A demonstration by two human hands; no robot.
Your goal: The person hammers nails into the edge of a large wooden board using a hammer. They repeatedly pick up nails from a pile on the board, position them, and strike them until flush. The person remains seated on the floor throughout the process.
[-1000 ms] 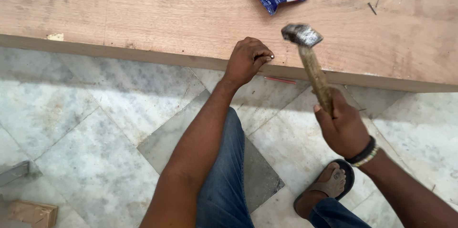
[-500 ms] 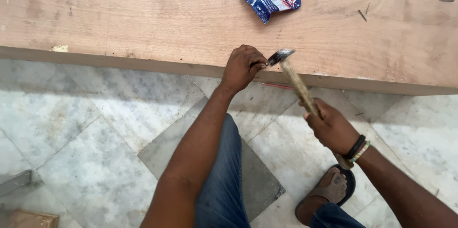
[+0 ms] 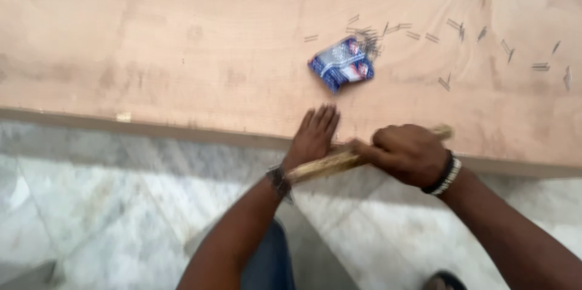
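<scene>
Now your right hand (image 3: pixel 407 153) is clenched round the wooden-handled hammer (image 3: pixel 327 164), its long axis running toward eight o'clock, across your left hand (image 3: pixel 315 135), flat and released on the plywood sheet's (image 3: pixel 182 53) edge.

One head-worn view looks steeply down, close above the pale plywood sheet (image 3: pixel 182 53) edge and grey marble floor (image 3: pixel 121 217).

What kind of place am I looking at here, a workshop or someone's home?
Probably a carpentry job on an indoor floor, not a fitted workshop: a large plywood sheet lies on a marble tile floor, loose nails and a blue nail packet on it, and the right hand grips a wooden-handled hammer.
</scene>
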